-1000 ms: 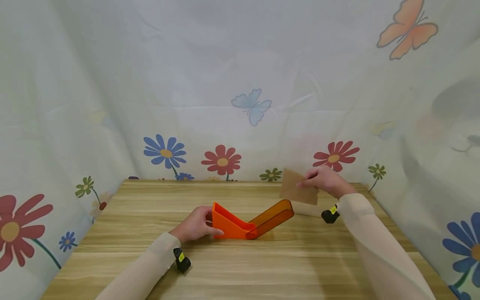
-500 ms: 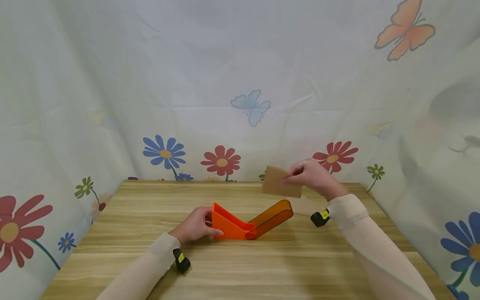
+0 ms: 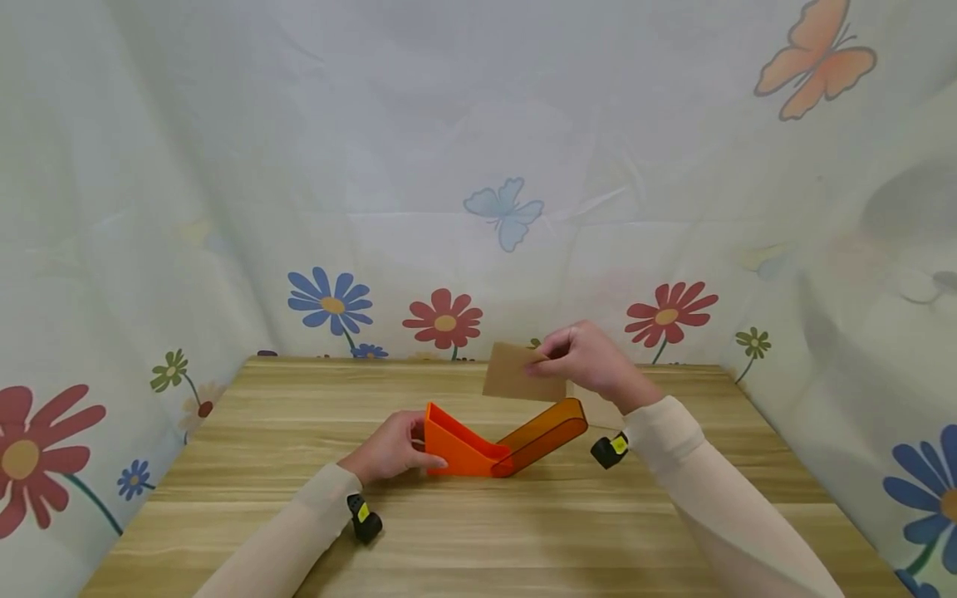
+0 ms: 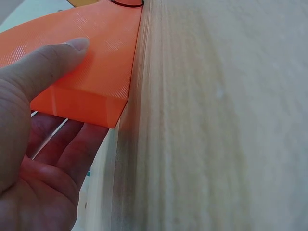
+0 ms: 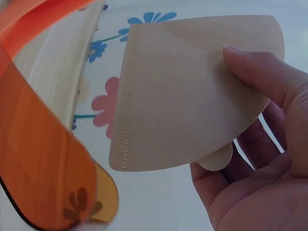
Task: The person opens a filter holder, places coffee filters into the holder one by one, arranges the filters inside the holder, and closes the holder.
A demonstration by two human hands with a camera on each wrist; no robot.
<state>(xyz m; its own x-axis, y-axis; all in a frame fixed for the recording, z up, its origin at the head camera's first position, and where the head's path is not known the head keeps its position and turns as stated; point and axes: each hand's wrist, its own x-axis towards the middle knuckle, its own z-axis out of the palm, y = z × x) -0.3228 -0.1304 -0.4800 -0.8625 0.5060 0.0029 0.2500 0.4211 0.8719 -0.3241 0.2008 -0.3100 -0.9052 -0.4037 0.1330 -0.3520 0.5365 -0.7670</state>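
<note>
An orange filter holder (image 3: 458, 453) stands on the table, its see-through amber lid (image 3: 544, 436) swung out to the right. My left hand (image 3: 390, 448) grips its left end. In the left wrist view the thumb (image 4: 53, 65) lies on the holder's side, and the other fingers are behind it, partly hidden. My right hand (image 3: 591, 363) pinches a brown paper coffee filter (image 5: 178, 96) by its edge, above and behind the lid. A crimped seam runs along one side of the filter in the right wrist view.
A pale flat thing (image 3: 596, 409) lies on the wooden table (image 3: 478, 540) behind the lid, partly hidden; its kind cannot be told. A white curtain (image 3: 374, 124) with printed flowers and butterflies hangs around the table's back and sides.
My right hand has carried the coffee filter leftward, from right of the lid to above and behind it. The left hand and the holder have stayed in place.
</note>
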